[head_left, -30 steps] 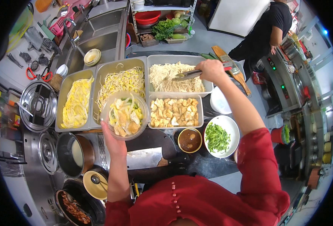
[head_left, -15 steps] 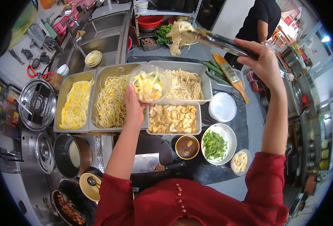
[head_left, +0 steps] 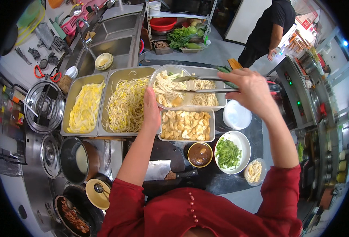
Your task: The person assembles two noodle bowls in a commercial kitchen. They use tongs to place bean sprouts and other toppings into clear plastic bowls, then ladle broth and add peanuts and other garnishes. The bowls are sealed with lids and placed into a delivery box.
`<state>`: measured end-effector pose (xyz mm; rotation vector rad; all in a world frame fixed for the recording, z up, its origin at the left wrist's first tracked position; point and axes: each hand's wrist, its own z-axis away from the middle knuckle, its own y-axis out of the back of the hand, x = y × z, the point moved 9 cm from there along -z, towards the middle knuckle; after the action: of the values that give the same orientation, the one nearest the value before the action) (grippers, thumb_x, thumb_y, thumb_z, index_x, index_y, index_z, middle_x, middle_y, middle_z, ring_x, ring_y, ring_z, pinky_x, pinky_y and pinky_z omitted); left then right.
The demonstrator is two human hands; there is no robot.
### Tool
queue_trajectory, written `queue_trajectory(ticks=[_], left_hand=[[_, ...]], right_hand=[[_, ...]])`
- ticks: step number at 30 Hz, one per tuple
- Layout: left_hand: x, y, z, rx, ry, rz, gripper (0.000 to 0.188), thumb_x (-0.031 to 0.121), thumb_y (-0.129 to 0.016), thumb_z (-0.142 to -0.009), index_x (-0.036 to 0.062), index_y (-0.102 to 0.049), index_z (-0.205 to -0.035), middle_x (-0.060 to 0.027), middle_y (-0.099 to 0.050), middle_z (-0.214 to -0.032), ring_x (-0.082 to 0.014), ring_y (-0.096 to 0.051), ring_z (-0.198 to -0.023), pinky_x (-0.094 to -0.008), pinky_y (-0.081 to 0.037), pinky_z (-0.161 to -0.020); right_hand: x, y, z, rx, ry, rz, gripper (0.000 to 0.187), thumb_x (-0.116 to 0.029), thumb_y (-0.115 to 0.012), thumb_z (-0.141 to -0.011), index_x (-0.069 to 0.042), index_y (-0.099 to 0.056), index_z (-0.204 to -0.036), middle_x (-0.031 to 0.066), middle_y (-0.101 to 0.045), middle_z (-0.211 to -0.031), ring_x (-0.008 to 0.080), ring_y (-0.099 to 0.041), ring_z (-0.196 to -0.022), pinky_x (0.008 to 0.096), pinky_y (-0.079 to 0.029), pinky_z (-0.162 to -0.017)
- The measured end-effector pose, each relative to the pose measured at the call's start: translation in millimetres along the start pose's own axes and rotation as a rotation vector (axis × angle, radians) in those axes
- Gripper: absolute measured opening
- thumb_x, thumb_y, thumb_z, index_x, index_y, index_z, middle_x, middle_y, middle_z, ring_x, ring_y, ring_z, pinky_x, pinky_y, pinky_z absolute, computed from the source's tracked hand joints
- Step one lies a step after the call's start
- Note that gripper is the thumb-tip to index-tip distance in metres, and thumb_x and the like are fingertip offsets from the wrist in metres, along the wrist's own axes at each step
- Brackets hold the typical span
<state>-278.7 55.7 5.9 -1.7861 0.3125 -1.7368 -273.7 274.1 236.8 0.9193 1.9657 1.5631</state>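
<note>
My left hand [head_left: 152, 108] grips a clear plastic bowl [head_left: 167, 107] by its side, above the metal trays. Pale shredded strips and some yellow pieces lie in the bowl. My right hand [head_left: 251, 91] is closed around metal tongs [head_left: 216, 91], whose tips reach over the bowl's contents. Beneath them, a tray of pale shredded strips [head_left: 206, 98] is partly hidden. Bean sprouts [head_left: 123, 102] fill the tray to the left, with yellow-white strips [head_left: 83, 106] in the one beyond. Golden-brown chunks [head_left: 188, 125] sit in a smaller tray nearer me.
A cleaver [head_left: 158, 170] lies on a dark round board. Nearby stand brown sauce [head_left: 200, 154], chopped greens [head_left: 227, 154], a small cup of strips [head_left: 254, 172] and clear round containers [head_left: 236, 114]. A pot [head_left: 91, 162] stands left. Farther back, a person in black [head_left: 267, 31] stands.
My right hand has brought the tongs down and left to the bowl. The strips they carried now lie in it. The bowl sits slightly farther right in view.
</note>
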Motion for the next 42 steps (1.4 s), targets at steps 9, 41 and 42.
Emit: queue_trajectory(ticks=[9,41,42], left_hand=[[-2,2,20,0.011,0.052,0.065,0.072,0.061,-0.038,-0.099,0.0075,-0.032,-0.147,-0.0098,-0.044,-0.144,-0.0213,-0.049,-0.129,-0.0387,-0.046,-0.103],[3,-11,47,-0.107,0.167,0.035,0.075,0.065,-0.03,-0.098,0.0084,-0.034,-0.146,-0.0128,-0.053,-0.134,-0.0253,-0.061,-0.115,-0.0424,-0.059,-0.079],[6,-15,48,-0.137,0.14,0.039,0.075,0.065,-0.03,-0.098,0.0076,-0.034,-0.146,-0.0134,-0.056,-0.131,-0.0247,-0.066,-0.109,-0.0396,-0.063,-0.068]], right_hand=[[11,2,-1,0.042,-0.109,0.153,0.043,-0.02,-0.079,-0.072,-0.017,-0.071,-0.114,0.0048,-0.068,-0.091,0.0247,-0.066,-0.09,0.0387,-0.052,-0.08],[-61,-16,17,-0.226,-0.027,0.153,0.046,-0.025,-0.077,-0.076,-0.018,-0.068,-0.12,0.0029,-0.067,-0.09,0.0218,-0.066,-0.092,0.0356,-0.053,-0.079],[-73,-17,17,-0.198,0.023,0.133,0.047,-0.025,-0.077,-0.075,-0.017,-0.067,-0.121,0.0032,-0.067,-0.092,0.0221,-0.066,-0.092,0.0345,-0.053,-0.079]])
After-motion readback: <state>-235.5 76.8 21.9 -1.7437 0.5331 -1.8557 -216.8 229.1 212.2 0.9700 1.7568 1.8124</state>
